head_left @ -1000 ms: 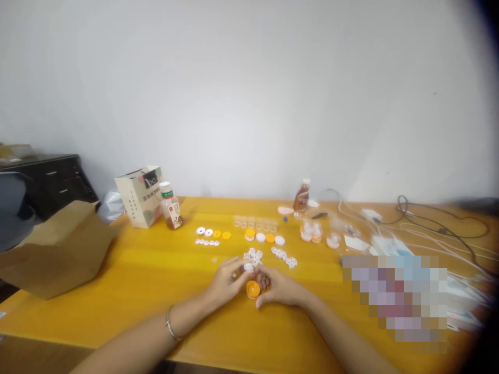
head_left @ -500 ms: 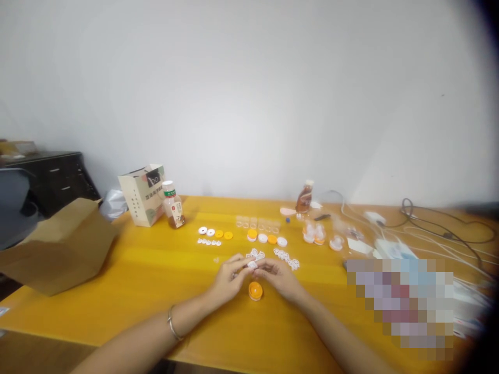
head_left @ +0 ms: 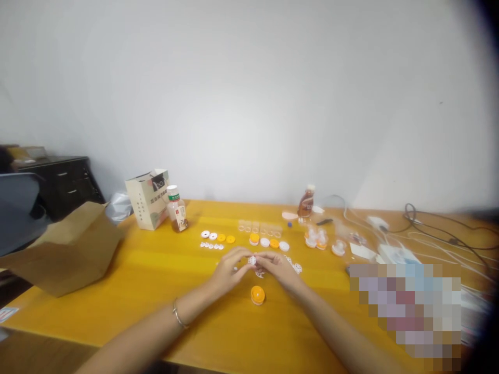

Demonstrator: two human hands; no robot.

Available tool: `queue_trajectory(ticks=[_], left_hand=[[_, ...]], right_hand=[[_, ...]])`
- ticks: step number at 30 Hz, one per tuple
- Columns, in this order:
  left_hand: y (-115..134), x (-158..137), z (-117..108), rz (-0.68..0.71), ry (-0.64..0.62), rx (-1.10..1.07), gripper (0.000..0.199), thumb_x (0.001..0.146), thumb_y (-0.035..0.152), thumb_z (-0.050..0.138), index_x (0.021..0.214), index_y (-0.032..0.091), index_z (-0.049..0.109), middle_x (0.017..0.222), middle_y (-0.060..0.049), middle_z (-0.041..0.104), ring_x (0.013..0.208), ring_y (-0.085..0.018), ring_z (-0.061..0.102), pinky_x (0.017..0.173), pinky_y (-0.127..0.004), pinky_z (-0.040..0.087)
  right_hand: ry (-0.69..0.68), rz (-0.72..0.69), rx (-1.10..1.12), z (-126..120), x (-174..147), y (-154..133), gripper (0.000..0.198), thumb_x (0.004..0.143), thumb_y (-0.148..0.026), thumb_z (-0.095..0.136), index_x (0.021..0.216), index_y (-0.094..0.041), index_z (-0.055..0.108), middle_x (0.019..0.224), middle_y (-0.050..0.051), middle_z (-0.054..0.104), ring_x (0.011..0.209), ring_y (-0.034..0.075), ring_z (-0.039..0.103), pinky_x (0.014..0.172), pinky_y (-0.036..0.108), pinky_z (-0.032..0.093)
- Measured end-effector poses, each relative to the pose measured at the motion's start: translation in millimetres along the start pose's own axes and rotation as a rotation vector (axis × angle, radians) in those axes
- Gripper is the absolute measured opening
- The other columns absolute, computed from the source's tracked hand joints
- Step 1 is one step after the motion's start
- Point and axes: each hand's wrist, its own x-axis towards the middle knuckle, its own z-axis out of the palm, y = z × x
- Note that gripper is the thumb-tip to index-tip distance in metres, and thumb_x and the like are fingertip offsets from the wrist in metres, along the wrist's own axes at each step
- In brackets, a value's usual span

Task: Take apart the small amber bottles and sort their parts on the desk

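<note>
A small white openwork plastic piece is pinched between the fingertips of my left hand and my right hand. Both hands are raised over the table's middle. Just below them stands a round orange cup-shaped part with a white base. More white lattice pieces lie behind my right hand, partly covered by it. Beyond the hands run a row of orange and white round caps, a row of clear rings, and white and orange discs with small white parts before them.
On the left are an open brown paper bag, a printed carton bag and a bottle. A brown bottle stands at the back. Clear domed parts, a power strip and cables lie to the right.
My hands have drawn closer together around the white piece, now turned more face-on. The whole view has shifted slightly; the orange cup-shaped part stays on the table.
</note>
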Motion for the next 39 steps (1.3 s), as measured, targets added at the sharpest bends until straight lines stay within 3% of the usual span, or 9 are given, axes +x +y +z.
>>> queue_trajectory(ticks=[10,19,31,39], left_hand=[[-16.0,-7.5,8.0,0.157,-0.027,0.183,0.025,0.086,0.026,0.046,0.108,0.017,0.055,0.090,-0.008,0.061,0.083,-0.015,0.056,0.075,-0.027,0.047],[-14.4,-10.2,8.3,0.218,-0.101,0.339,0.023,0.088,0.023,0.041,0.103,0.018,0.057,0.086,-0.006,0.062,0.077,-0.013,0.056,0.072,-0.025,0.048],[-17.0,-12.5,11.4,0.230,-0.073,0.339,0.022,0.088,0.021,0.040,0.101,0.017,0.057,0.082,-0.007,0.062,0.074,-0.014,0.056,0.070,-0.027,0.048],[-11.8,-10.4,9.4,0.213,-0.073,0.272,0.024,0.088,0.024,0.042,0.107,0.018,0.055,0.085,-0.006,0.062,0.079,-0.014,0.057,0.072,-0.027,0.048]], right_hand=[[0.024,-0.047,-0.113,-1.1,-0.3,12.2,0.031,0.068,-0.047,0.060,0.076,-0.018,0.068,0.064,0.001,0.065,0.061,0.015,0.057,0.064,0.027,0.045],[0.085,-0.098,-0.265,7.5,-6.5,9.9,0.028,0.071,-0.045,0.055,0.077,-0.021,0.069,0.068,0.001,0.067,0.073,0.021,0.061,0.068,0.031,0.048],[0.101,-0.137,-0.257,11.5,-8.6,9.7,0.029,0.071,-0.043,0.054,0.080,-0.021,0.070,0.080,0.004,0.069,0.079,0.024,0.062,0.075,0.039,0.050],[0.124,-0.110,-0.253,4.7,-3.7,15.8,0.028,0.070,-0.044,0.055,0.078,-0.021,0.068,0.067,0.002,0.067,0.069,0.020,0.061,0.067,0.033,0.050]])
